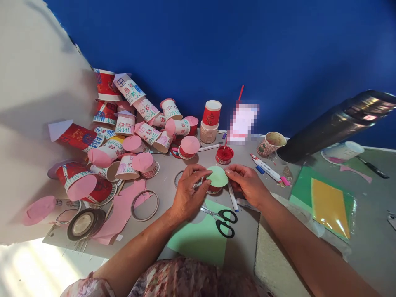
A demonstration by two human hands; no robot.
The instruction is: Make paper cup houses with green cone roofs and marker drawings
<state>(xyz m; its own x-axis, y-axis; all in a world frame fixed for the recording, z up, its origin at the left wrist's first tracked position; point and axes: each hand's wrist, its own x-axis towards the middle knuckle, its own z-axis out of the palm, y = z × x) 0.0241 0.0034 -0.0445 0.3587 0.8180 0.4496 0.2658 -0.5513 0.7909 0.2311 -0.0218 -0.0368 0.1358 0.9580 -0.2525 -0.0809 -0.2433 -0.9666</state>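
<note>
A round piece of light green paper (218,176) is pinched at both sides between my two hands. My left hand (191,187) grips its left edge with thumb and fingers, and my right hand (246,183) holds the right edge. Just below and behind the paper shows part of a red paper cup (213,189), mostly covered. Black-handled scissors (221,218) lie on a cut light green sheet (198,243) nearer to me. A white marker with a blue tip (233,198) rests beside my right hand.
Decorated paper cups (123,165) with pink paper tops are piled at left. Stacked cups (212,121), a small red pot (224,154) and markers (269,171) stand or lie farther back. Tape rolls (86,224) are at left, a black flask (337,123) and wrapped yellow paper (329,206) at right.
</note>
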